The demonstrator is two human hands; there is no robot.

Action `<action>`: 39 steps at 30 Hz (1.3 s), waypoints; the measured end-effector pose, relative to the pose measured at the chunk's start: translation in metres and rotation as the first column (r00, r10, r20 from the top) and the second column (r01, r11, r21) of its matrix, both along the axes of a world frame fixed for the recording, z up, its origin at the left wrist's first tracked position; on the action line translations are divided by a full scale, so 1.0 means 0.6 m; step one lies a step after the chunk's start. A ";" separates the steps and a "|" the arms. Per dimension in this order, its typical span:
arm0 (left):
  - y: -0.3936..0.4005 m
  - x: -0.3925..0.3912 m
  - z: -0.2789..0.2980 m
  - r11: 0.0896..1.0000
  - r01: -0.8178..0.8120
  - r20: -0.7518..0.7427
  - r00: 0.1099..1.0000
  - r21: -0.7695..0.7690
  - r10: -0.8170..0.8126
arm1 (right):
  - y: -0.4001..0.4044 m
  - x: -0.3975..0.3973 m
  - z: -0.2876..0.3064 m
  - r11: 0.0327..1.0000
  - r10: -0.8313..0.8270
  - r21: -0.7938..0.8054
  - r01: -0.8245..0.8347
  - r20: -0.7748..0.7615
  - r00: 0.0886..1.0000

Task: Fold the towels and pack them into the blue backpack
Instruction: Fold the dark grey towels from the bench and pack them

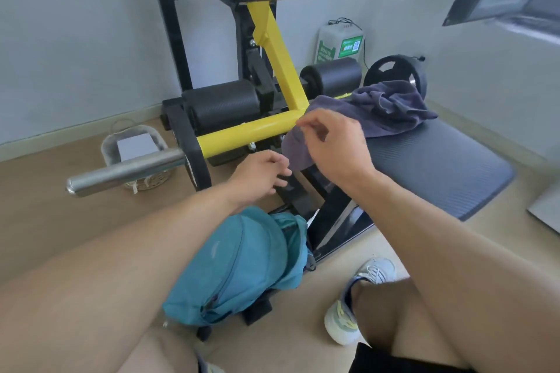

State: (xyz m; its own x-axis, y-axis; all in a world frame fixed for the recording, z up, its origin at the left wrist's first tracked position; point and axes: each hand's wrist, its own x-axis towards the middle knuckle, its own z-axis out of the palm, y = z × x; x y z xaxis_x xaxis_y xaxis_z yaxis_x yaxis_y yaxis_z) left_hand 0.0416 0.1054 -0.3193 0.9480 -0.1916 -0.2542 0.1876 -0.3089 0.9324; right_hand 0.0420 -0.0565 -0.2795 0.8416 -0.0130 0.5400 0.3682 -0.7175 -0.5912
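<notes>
A dark grey-blue towel (pixel 381 109) lies crumpled on the padded bench (pixel 439 169) of a gym machine, one end hanging off the bench's left edge. My right hand (pixel 333 145) pinches that hanging end near the yellow bar. My left hand (pixel 260 175) is just left of the hanging corner, fingers loosely curled beside it; whether they touch the cloth is unclear. The blue backpack (pixel 242 266) lies on the floor below my hands, between my knees, its top zip partly open.
The machine's yellow frame (pixel 242 133), black roller pads and a steel bar (pixel 127 169) stand close behind my hands. A wicker basket (pixel 136 154) sits on the floor at left. A weight plate (pixel 394 70) leans at the back. My shoe (pixel 360 300) is at right.
</notes>
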 end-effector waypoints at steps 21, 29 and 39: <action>0.009 0.017 0.053 0.999 -0.024 0.241 0.970 0.041 0.014 | -0.079 0.019 0.027 0.975 -0.138 -0.212 0.062 -0.366 0.920; 0.012 0.006 0.061 0.934 0.019 -0.099 0.993 -0.356 -0.058 | -0.015 -0.015 0.026 0.930 0.368 0.144 -0.339 -0.397 0.841; 0.026 0.013 0.052 0.965 -0.137 0.100 0.982 -0.225 0.163 | 0.001 -0.018 0.024 0.900 0.307 0.415 -0.132 -0.390 0.868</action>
State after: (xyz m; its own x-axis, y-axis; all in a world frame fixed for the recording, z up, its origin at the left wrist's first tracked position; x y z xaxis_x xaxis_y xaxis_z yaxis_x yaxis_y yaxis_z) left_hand 0.0493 0.1211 -0.2881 0.9906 -0.0835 -0.1088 0.1027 -0.0739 0.9920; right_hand 0.0312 -0.0557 -0.2651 0.9907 0.0800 0.1098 0.1310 -0.3500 -0.9275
